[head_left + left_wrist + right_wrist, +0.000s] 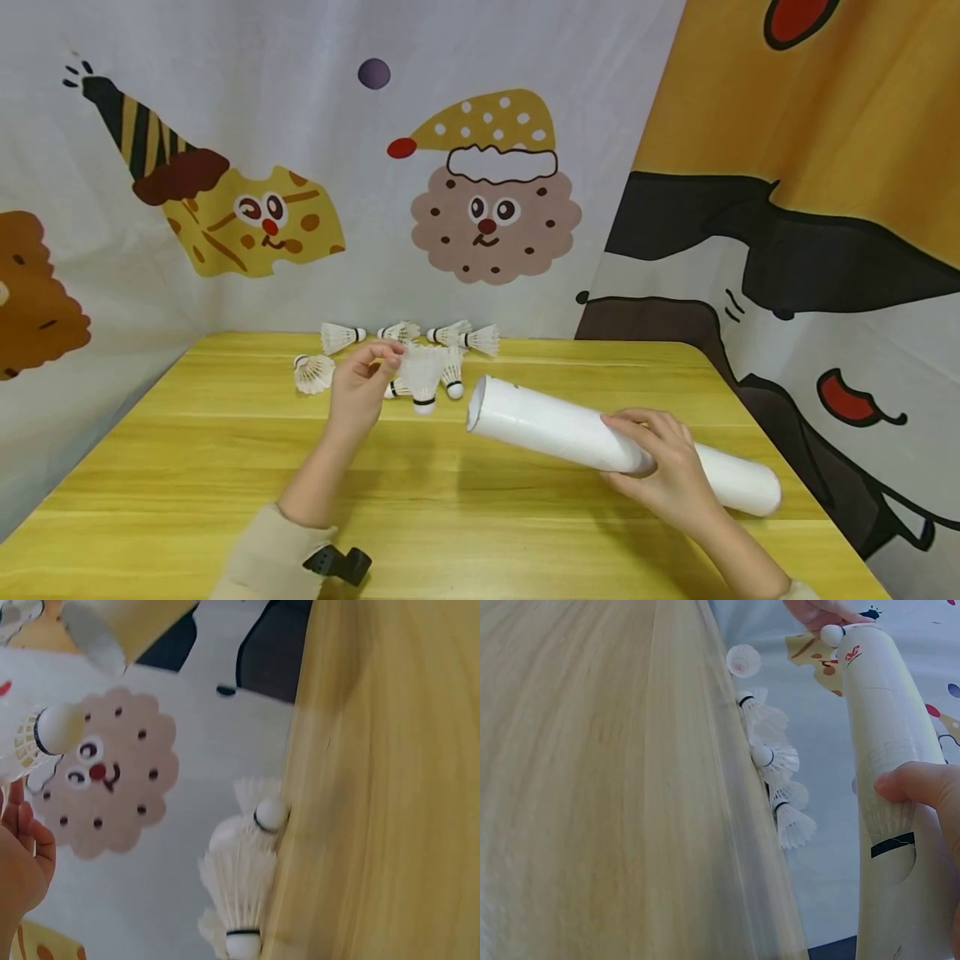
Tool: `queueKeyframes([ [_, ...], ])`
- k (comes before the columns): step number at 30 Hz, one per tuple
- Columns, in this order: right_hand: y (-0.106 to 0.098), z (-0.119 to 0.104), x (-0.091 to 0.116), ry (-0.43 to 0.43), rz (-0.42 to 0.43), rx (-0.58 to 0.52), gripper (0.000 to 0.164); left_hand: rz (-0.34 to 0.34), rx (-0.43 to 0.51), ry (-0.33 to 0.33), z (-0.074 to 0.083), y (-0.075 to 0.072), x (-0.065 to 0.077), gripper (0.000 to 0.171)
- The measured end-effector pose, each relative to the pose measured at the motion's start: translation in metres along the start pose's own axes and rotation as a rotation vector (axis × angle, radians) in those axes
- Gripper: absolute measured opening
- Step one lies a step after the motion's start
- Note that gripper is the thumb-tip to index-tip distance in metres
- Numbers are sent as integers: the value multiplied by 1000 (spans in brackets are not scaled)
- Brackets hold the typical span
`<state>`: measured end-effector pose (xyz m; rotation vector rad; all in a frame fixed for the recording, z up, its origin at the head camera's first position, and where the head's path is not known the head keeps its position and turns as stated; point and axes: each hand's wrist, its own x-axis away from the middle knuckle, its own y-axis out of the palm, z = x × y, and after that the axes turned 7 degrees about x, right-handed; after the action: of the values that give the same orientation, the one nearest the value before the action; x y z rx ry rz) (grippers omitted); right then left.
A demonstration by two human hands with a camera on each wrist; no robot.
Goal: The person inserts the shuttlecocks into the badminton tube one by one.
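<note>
My left hand (pixel 362 390) pinches a white shuttlecock (pixel 423 379) by its feather rim, between thumb and fingers. The cork points down in the head view and has a dark band round it. My right hand (pixel 663 468) grips a long white tube (pixel 547 421) around its middle, tilted above the table. The tube's open mouth faces left, toward the held shuttlecock, with a gap between them in the head view. A printed shuttlecock picture (pixel 891 847) shows on the tube's side in the right wrist view. The inside of the tube is mostly hidden.
Several loose shuttlecocks (pixel 480 340) lie along the back of the wooden table (pixel 420 517), one of them (pixel 313 374) apart at the left. Behind the table hangs a cloth (pixel 300 100) with cartoon prints. A black strap device (pixel 337 564) sits at the left sleeve.
</note>
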<state>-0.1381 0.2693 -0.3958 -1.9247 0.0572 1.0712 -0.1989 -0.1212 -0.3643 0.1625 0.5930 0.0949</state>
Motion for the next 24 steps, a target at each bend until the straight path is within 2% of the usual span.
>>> queueKeyframes([
  [7,0,0,0,-1,-1,-5,57,81,110,-3,2,22,8,15],
  [11,1,-2,0,-10,5,-13,57,113,115,-9,2,33,13,15],
  [17,1,-3,-1,1,9,-9,60,67,109,7,-1,42,21,13],
  [24,0,-2,-1,-4,23,-1,60,-4,60,5,-5,43,23,10],
])
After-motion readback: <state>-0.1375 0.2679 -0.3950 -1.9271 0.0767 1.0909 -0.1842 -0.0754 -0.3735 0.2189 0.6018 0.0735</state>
